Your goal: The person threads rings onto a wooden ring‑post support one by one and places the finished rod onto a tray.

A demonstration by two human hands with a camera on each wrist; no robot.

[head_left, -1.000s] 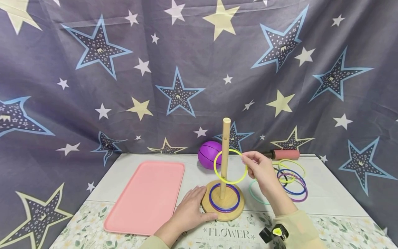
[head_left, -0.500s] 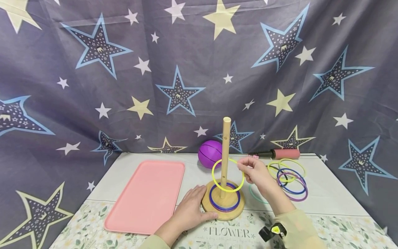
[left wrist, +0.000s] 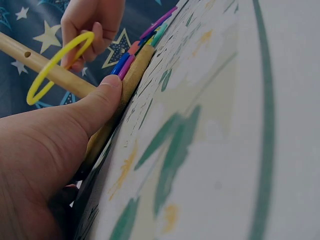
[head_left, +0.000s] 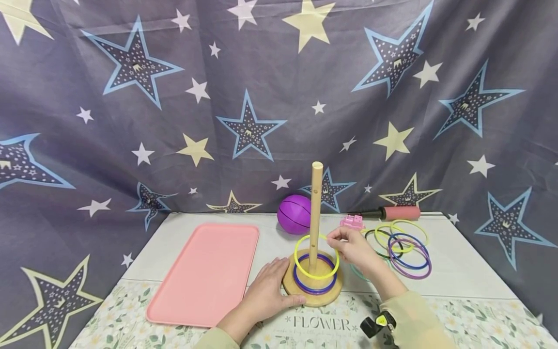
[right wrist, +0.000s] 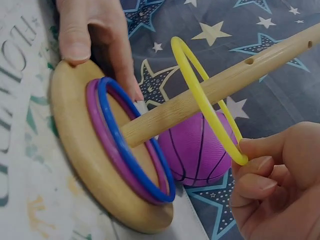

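Yellow ring [head_left: 316, 257] lower on peg [head_left: 316, 203]

A home play corner: a dark star-printed fabric backdrop [head_left: 131, 121] hangs behind a table [head_left: 471, 271] spread with a floral cloth and toys.

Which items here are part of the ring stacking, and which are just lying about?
In use: yellow ring pinched by right hand; wooden peg stand, base steadied by left hand; blue and purple rings on base; loose rings.
Lying about: pink tray, purple ball, pink-handled pump, small pink toy.
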